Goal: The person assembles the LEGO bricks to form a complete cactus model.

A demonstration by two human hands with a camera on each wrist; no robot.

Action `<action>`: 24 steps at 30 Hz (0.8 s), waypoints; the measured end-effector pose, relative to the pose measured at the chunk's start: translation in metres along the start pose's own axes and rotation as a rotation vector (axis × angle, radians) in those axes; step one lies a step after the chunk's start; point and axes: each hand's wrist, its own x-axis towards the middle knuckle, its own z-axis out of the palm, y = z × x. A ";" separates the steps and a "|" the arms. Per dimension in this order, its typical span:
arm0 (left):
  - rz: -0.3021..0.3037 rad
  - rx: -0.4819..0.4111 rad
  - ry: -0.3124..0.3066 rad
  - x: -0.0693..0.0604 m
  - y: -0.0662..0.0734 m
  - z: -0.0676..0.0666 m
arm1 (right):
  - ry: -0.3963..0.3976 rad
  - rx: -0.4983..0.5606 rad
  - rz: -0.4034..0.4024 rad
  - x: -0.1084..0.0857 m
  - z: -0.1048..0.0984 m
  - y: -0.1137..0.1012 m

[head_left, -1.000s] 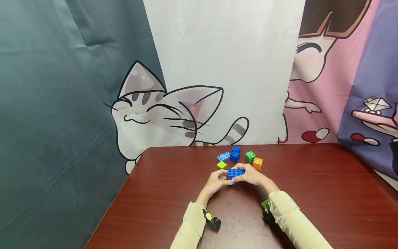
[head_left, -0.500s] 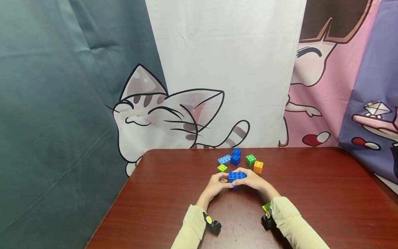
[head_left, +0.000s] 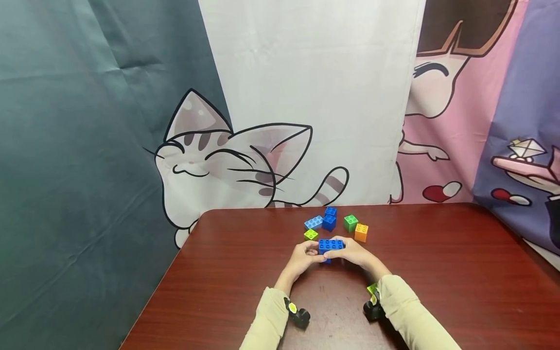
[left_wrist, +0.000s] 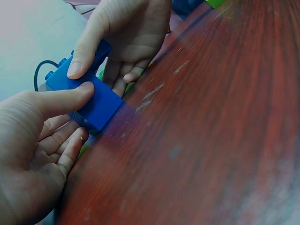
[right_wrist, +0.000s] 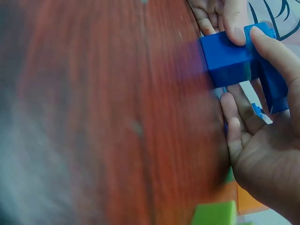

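A long blue toy building brick [head_left: 330, 245] with studs on top sits on a smaller blue block [left_wrist: 101, 105], which juts down below its left part. My left hand [head_left: 303, 257] pinches the joined bricks from the left, its thumb flat on the lower block in the left wrist view. From the right, my right hand [head_left: 356, 253] grips the long brick, with the thumb across its near side. Both thumbs lie close together in the wrist views. The bricks are held just over the table [head_left: 227, 272]; whether they touch it cannot be told.
Beyond the hands lie a lime brick [head_left: 311, 235], a light blue brick [head_left: 313, 222], two dark blue bricks [head_left: 329, 222], a green brick [head_left: 350, 222] and an orange brick [head_left: 361, 232]. Another lime piece [head_left: 372, 289] sits beside the right wrist. A printed curtain [head_left: 280, 97] hangs behind the table.
Both hands keep their hold on the blue bricks in nearly the same place. The right fingers have shifted a little, so more of the long brick's studded top shows.
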 end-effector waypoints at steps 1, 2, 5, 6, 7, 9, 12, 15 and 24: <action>0.005 0.000 0.000 0.000 0.000 0.000 | 0.000 0.000 -0.004 0.000 0.001 0.001; 0.011 -0.002 0.001 0.000 -0.001 0.000 | 0.001 0.004 -0.006 -0.001 0.001 0.001; 0.015 -0.002 -0.002 -0.001 0.000 0.000 | 0.010 0.005 -0.006 -0.001 0.001 0.003; 0.012 0.001 -0.004 -0.001 0.000 0.000 | 0.013 0.005 -0.006 -0.001 0.002 0.003; 0.007 0.005 -0.006 -0.001 0.000 0.000 | 0.018 0.007 -0.001 -0.001 0.001 0.004; -0.012 0.009 -0.010 -0.001 0.000 -0.001 | 0.023 0.013 0.005 0.000 0.002 0.004; -0.034 -0.004 -0.019 0.001 -0.001 -0.001 | 0.023 0.015 0.012 -0.001 0.002 0.005; -0.046 -0.063 -0.029 0.002 -0.003 -0.003 | 0.016 0.017 0.019 -0.001 0.003 0.005; -0.047 -0.249 -0.073 0.005 0.000 -0.006 | 0.030 0.002 0.012 -0.001 0.004 0.001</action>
